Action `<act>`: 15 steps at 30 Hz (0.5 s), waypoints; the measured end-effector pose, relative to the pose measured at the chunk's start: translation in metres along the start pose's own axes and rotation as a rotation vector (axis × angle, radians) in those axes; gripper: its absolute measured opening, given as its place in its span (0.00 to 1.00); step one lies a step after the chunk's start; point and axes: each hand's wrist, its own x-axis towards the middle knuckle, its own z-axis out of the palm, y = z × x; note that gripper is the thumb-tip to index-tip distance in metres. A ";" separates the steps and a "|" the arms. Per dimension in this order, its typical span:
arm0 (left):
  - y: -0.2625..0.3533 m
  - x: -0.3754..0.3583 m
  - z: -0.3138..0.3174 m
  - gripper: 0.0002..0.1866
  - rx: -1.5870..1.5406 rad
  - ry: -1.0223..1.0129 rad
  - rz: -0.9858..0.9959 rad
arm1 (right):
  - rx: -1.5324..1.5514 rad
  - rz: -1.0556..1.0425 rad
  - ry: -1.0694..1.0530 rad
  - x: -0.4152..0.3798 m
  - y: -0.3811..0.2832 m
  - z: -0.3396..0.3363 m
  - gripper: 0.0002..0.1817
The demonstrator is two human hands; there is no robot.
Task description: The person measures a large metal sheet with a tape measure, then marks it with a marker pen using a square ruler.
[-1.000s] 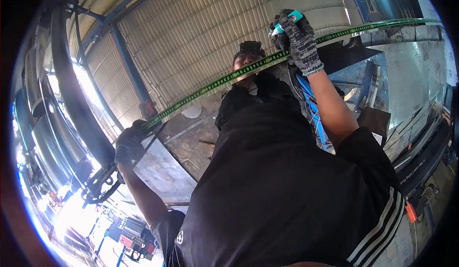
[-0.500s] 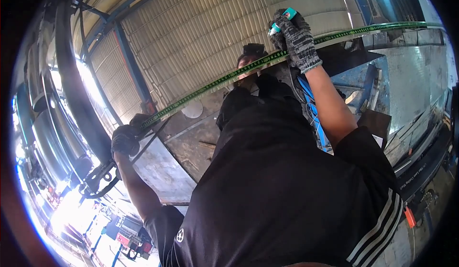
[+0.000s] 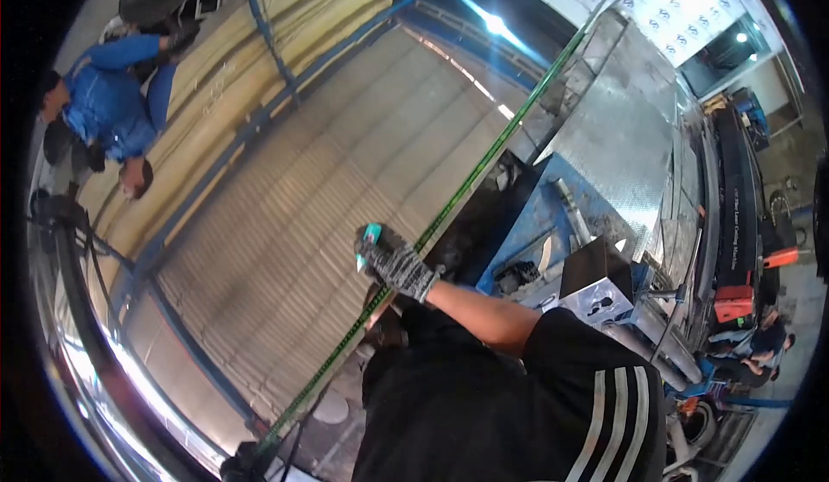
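Observation:
A long green tape measure (image 3: pixel 484 161) stretches diagonally from the lower left to the upper right, along the edge of a shiny sheet with a ribbed look (image 3: pixel 285 197). My right hand (image 3: pixel 399 268), in a grey-and-black knit glove, is closed around a teal-and-white marker pen (image 3: pixel 371 233) and rests over the tape. At the bottom left, my left hand (image 3: pixel 244 462) in a dark glove is closed at the tape's lower end. Shadow and the picture's edge hide part of its fingers.
Right of the tape stand a blue metal frame (image 3: pixel 535 223), a dark box (image 3: pixel 596 270) and a silvery perforated sheet (image 3: pixel 626 128). A person in blue (image 3: pixel 117 94) appears at the upper left, other people (image 3: pixel 760 348) at the far right. Blue beams (image 3: pixel 194 327) cross on the left.
My view has swung to the right, so the tape now runs more steeply and my left hand sits near the bottom edge. The marker pen stays in my right hand.

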 end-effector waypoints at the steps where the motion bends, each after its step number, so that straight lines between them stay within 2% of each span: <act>1: 0.004 0.009 0.002 0.13 0.006 -0.017 0.018 | 0.083 -0.025 0.030 -0.004 -0.003 0.004 0.17; 3: 0.014 0.025 0.007 0.13 0.019 -0.050 0.060 | 0.105 0.046 0.028 -0.008 -0.018 0.004 0.16; 5: 0.030 0.034 0.012 0.13 0.031 -0.072 0.088 | 0.216 -0.023 0.038 -0.008 -0.028 0.004 0.16; 6: 0.035 0.039 0.013 0.13 0.038 -0.083 0.098 | 0.059 -0.034 0.095 0.006 0.005 0.004 0.16; 8: 0.040 0.043 0.016 0.13 0.045 -0.098 0.106 | 0.189 -0.043 0.069 -0.001 -0.019 0.005 0.16; 12: 0.045 0.048 0.019 0.12 0.043 -0.118 0.104 | 0.205 0.025 0.082 0.008 -0.037 0.001 0.15; 13: 0.046 0.047 0.020 0.12 0.040 -0.119 0.102 | 0.027 -0.334 0.051 0.036 0.019 -0.006 0.14; 15: 0.046 0.050 0.021 0.12 0.036 -0.127 0.091 | -0.030 -0.231 0.190 0.045 0.013 -0.019 0.11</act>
